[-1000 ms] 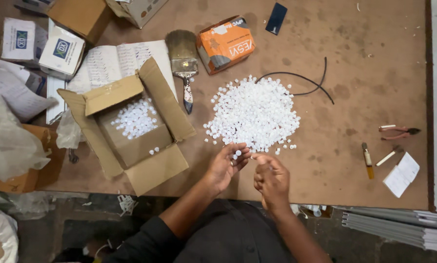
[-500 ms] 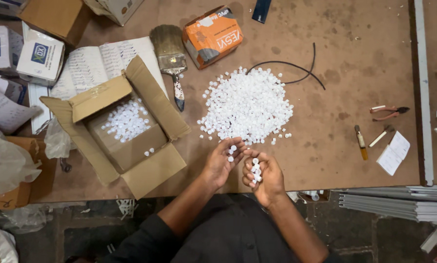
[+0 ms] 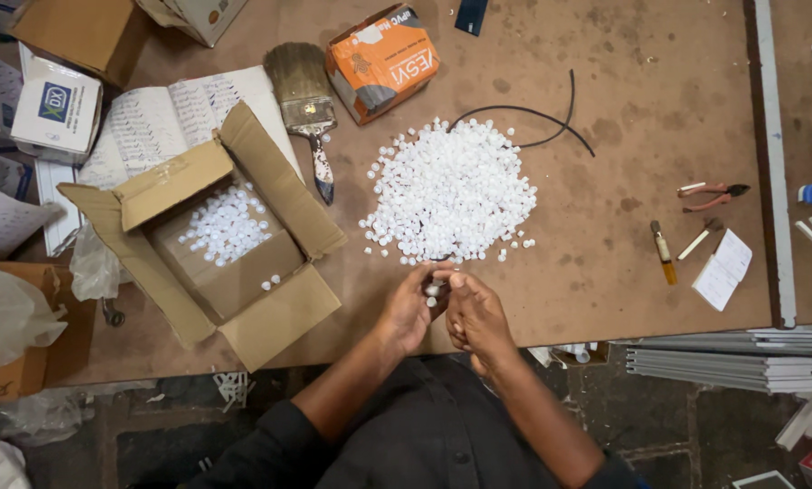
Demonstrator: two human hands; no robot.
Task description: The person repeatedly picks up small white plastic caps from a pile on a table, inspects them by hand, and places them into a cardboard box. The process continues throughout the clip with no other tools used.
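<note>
Low at centre frame, the left hand [image 3: 409,312] and right hand [image 3: 475,314] meet, fingertips pinching a few small white plastic pieces [image 3: 433,291] just below one large white pile [image 3: 451,192]. One open cardboard box [image 3: 209,237] at left holds more; one paintbrush [image 3: 305,101] lies above.

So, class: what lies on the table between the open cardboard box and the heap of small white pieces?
In the head view, a paintbrush lies between the cardboard box and the white heap, its handle pointing toward the person.
</note>
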